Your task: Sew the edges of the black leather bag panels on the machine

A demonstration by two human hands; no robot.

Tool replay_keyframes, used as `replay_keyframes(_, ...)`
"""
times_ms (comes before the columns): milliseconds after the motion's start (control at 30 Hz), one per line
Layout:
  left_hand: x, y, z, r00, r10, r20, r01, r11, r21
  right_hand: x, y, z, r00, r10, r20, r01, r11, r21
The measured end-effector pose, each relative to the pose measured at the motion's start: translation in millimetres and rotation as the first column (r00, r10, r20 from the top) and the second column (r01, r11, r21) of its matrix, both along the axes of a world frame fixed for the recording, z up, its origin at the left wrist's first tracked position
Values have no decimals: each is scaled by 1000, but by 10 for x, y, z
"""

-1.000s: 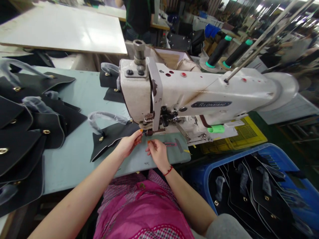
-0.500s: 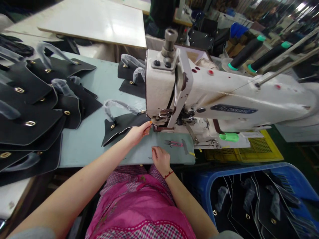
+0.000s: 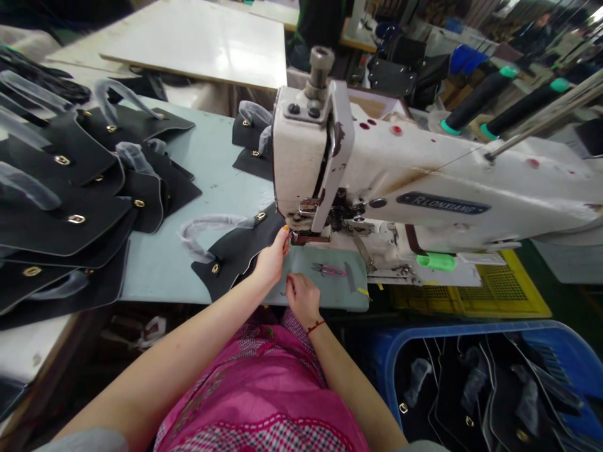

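Observation:
A black bag panel (image 3: 238, 251) with brass rings and a plastic-wrapped handle (image 3: 200, 227) lies on the pale blue table (image 3: 164, 270), its right end under the white sewing machine (image 3: 377, 169). My left hand (image 3: 272, 258) grips the panel's edge, fingertips right at the presser foot (image 3: 306, 237). My right hand (image 3: 301, 298) rests curled on the table's near edge, just below the foot; what its fingers pinch is hidden. Pink-handled snips (image 3: 330, 270) lie to its right.
Stacks of black panels (image 3: 70, 207) cover the table's left side. Two more panels (image 3: 252, 141) sit behind the machine head. A blue crate (image 3: 480, 376) of black pieces stands at lower right, a yellow tray (image 3: 499, 292) beside it. Another person stands at the far white table (image 3: 198, 37).
The black panel has slid toward me and to the left, its tail now over the table's near edge. My right hand pulled back from the needle area to the table edge.

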State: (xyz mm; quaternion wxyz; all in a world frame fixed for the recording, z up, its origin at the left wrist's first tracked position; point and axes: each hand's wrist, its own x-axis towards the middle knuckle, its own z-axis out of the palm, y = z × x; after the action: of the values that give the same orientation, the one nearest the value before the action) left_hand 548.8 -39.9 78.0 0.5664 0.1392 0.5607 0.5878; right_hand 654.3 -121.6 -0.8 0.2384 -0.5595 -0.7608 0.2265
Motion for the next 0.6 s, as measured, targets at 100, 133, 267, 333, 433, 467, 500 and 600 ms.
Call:
replay_keyframes(100,135,-32,-9,993,83,-80,-90,992,-86,3,3,-15,1000,-29,3,29,999,-37)
replay_keyframes(133,178,-32,-8,991,96,-97,-106,989,-102,7,8,-19,999,-50,-12,49,997,-56)
replay_keyframes(267,337,-86,69,982,147,-121,-161,980,-119,29,62,68,942,-197,-272,158,975,-157)
replay_keyframes(333,390,-237,184,989,135,-62,-139,988,-61,24,107,198,842,-315,-438,239,946,-220)
replay_keyframes(433,319,-604,445,995,-46,88,39,996,84,-40,192,462,705,-419,-572,292,907,-304)
replay_keyframes(467,229,-705,542,987,-125,103,113,987,111,-80,228,549,679,-426,-598,276,903,-330)
replay_keyframes(500,103,-761,637,979,-191,73,180,975,132,-128,270,627,655,-426,-624,244,901,-359)
replay_keyframes(600,-409,-527,854,914,-307,-266,366,905,216,-306,436,783,584,-426,-691,111,885,-452)
